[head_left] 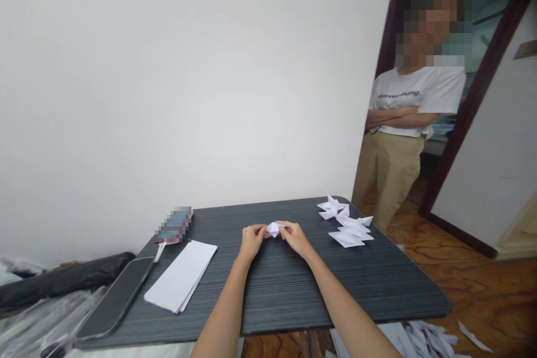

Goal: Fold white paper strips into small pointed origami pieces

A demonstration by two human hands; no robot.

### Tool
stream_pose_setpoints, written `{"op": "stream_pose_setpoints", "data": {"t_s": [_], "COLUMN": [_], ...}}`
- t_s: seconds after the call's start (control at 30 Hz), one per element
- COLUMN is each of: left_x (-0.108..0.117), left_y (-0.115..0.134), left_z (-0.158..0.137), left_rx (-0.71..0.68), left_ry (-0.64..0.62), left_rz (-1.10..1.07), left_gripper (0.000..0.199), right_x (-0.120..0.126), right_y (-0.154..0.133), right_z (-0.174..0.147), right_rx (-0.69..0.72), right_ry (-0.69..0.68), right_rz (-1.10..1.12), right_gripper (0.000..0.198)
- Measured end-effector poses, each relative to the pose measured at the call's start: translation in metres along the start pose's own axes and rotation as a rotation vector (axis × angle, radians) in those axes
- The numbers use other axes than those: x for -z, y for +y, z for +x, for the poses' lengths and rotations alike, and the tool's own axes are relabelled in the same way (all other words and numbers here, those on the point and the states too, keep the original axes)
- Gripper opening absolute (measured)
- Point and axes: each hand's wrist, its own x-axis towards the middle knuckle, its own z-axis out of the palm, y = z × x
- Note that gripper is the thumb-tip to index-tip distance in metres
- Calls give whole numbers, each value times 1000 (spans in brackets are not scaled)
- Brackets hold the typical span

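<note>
A small piece of folded white paper (pixel 274 229) is held just above the middle of the dark table. My left hand (pixel 253 239) pinches its left side between thumb and fingers. On the other side, my right hand (pixel 296 236) grips the paper's right edge in the same way. Between the hands the paper shows a pointed, creased shape. Several finished-looking folded paper boats (pixel 350 229) lie in a cluster to the right of my right hand. A stack of white paper sheets (pixel 182 276) rests on the table to the left of my left hand.
The dark wood-grain table (pixel 285 296) stands against a white wall. At its left lie a phone (pixel 117 297) and a blurred-out object (pixel 174 225). A person (pixel 398 100) with folded arms stands by the doorway. Paper strips (pixel 430 340) lie below the table's front edge.
</note>
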Motion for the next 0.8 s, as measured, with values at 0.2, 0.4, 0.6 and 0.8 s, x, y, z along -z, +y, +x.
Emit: {"op": "stream_pose_setpoints", "data": {"t_s": [0.2, 0.4, 0.6, 0.8], "left_x": [-2, 0, 1, 3], "left_y": [0, -2, 0, -1], "left_z": [-1, -3, -6, -8], "left_rx": [-13, -164, -221, -230], "left_ry": [39, 67, 47, 83], "left_rz": [85, 262, 367, 435], "left_gripper": [35, 30, 29, 28], "right_x": [20, 58, 63, 43], "right_y": [-18, -14, -5, -33], "right_z": [-3, -11, -19, -18], "right_rx": [205, 139, -118, 95], "right_ry": [406, 832, 976, 962], "right_rz": [-255, -600, -805, -813], "right_gripper": [28, 32, 28, 42]}}
